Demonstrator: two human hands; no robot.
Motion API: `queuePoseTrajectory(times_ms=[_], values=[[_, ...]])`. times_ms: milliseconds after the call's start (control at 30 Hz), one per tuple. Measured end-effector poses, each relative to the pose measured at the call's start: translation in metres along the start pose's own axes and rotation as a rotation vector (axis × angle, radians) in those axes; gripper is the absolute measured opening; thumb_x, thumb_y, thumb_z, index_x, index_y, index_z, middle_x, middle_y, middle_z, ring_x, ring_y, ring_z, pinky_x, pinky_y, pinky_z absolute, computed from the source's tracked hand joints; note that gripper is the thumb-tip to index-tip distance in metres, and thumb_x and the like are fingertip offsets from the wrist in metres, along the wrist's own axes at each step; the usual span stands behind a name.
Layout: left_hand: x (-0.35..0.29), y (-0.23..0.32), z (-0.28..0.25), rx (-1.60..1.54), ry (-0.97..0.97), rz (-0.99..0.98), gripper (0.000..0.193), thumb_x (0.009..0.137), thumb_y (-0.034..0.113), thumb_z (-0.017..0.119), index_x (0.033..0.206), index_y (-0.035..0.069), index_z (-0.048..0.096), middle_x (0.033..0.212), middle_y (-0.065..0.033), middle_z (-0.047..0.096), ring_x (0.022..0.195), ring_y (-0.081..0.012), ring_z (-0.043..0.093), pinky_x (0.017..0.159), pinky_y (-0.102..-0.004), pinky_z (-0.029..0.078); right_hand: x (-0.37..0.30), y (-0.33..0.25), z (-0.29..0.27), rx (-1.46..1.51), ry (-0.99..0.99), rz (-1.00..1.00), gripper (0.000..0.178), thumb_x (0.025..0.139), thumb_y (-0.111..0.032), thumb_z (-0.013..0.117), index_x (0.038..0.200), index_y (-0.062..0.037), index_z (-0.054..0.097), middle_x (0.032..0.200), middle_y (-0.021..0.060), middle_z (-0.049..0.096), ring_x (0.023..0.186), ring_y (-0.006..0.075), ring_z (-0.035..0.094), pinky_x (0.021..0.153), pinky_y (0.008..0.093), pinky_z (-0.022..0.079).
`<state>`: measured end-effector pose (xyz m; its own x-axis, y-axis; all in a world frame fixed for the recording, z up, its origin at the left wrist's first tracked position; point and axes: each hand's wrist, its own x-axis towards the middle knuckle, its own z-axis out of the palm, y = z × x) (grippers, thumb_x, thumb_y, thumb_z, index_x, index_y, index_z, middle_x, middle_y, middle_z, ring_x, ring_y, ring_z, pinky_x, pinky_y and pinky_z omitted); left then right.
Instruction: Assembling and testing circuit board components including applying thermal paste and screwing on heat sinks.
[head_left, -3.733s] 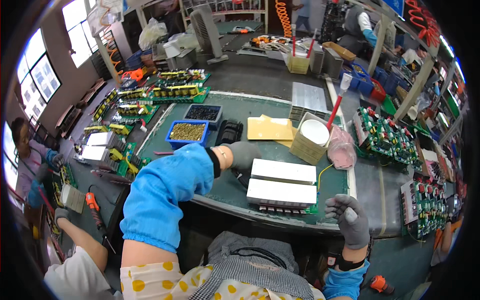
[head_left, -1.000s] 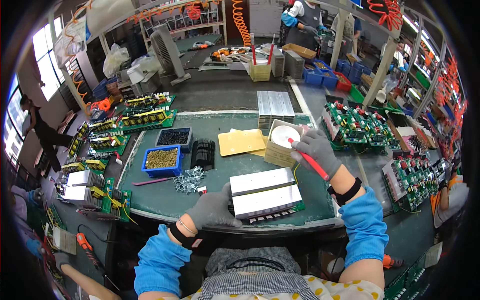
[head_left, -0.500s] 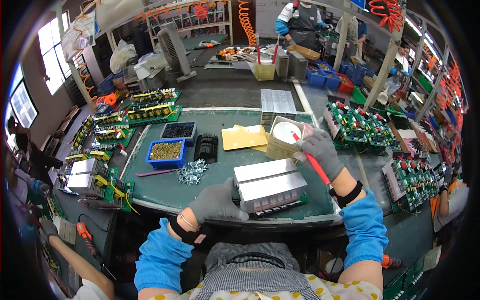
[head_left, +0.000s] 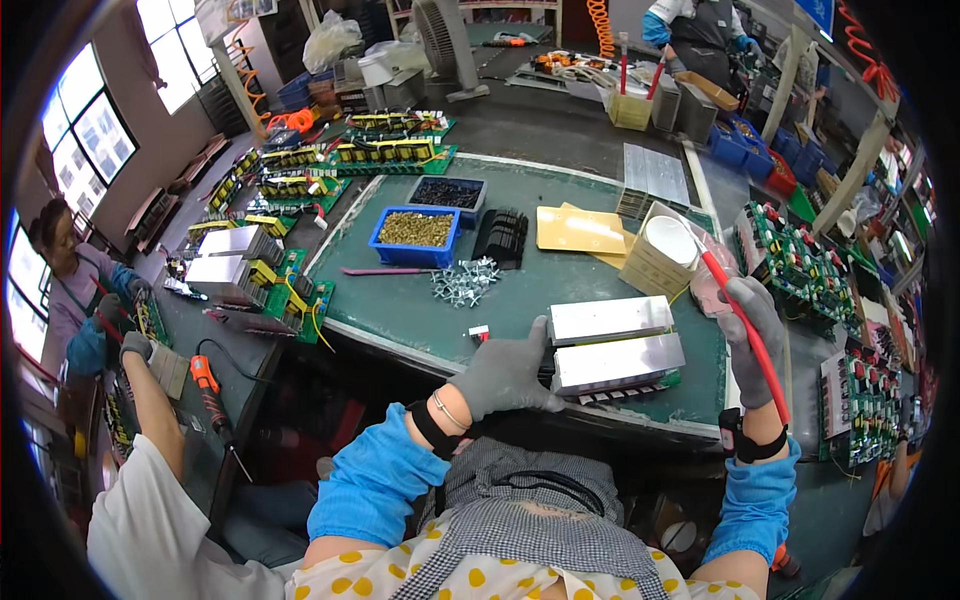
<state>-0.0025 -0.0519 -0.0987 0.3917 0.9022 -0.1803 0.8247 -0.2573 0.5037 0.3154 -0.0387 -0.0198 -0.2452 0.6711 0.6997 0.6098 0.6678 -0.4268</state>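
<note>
My left hand (head_left: 505,378), in a grey glove, rests against the left end of a circuit board assembly with two silver heat sinks (head_left: 618,365). Its thumb is spread from the fingers. In my gloved right hand (head_left: 752,335) is a long red stick-like tool (head_left: 750,335), slanting up to the left. The tool's upper end is by the rim of a white round tub (head_left: 670,240) set in a cardboard box (head_left: 655,268); its exact tip is hard to make out. A small white connector (head_left: 479,332) lies beside my left hand.
Across the green mat (head_left: 400,310) are a blue bin of brass-coloured parts (head_left: 415,230), silver clips (head_left: 465,283), black strips (head_left: 500,238), yellow sheets (head_left: 580,230) and stacked metal plates (head_left: 655,180). Circuit boards (head_left: 250,270) stand left, more (head_left: 800,260) right. A co-worker's arm (head_left: 160,420) is at left.
My view has turned left, so the bench appears farther right. My right hand has drawn back toward me from the tub, and the red tool stands at a steeper slant. The left hand stays at the heat sinks.
</note>
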Motion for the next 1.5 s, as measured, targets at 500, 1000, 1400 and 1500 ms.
queuePoseTrajectory(times_ms=[500,1000,1400,1500], values=[[0.014,-0.037,-0.027,-0.904,-0.155,0.064,0.075,0.07,0.037,0.081,0.125,-0.008,0.056,0.118,-0.0121,0.064,0.108,-0.0175,0.056,0.098,-0.0325,0.043,0.019,-0.048,-0.017,0.502,0.242,0.133,0.03,0.087,-0.006,0.067,0.115,0.0026,0.06,0.101,0.011,0.065,0.089,0.0146,0.063,0.082,0.0264,0.05],[0.016,-0.034,-0.014,-1.036,0.027,-0.039,0.054,0.085,0.053,0.067,0.085,-0.001,0.062,0.065,0.0007,0.05,0.056,-0.0069,0.041,0.049,-0.0245,0.032,0.075,-0.081,0.04,0.209,-0.132,0.136,0.016,0.079,-0.013,0.074,0.086,-0.0013,0.066,0.076,0.0103,0.064,0.069,0.0235,0.063,0.065,0.0335,0.049],[0.017,-0.036,-0.012,-1.02,0.018,-0.097,0.06,0.083,0.055,0.068,0.091,-0.004,0.065,0.066,0.0001,0.053,0.058,-0.0078,0.045,0.052,-0.0252,0.036,0.086,-0.077,0.064,0.209,-0.22,0.042,0.019,0.084,-0.021,0.072,0.091,-0.0034,0.068,0.079,0.0099,0.065,0.075,0.0222,0.063,0.068,0.0337,0.049],[0.016,-0.036,-0.012,-1.001,0.034,-0.106,0.061,0.083,0.055,0.068,0.092,-0.005,0.065,0.067,-0.0008,0.054,0.058,-0.008,0.046,0.052,-0.0254,0.037,0.09,-0.084,0.062,0.155,-0.232,0.035,0.02,0.084,-0.022,0.071,0.09,-0.0038,0.067,0.078,0.0097,0.065,0.075,0.0233,0.063,0.069,0.0342,0.049]])
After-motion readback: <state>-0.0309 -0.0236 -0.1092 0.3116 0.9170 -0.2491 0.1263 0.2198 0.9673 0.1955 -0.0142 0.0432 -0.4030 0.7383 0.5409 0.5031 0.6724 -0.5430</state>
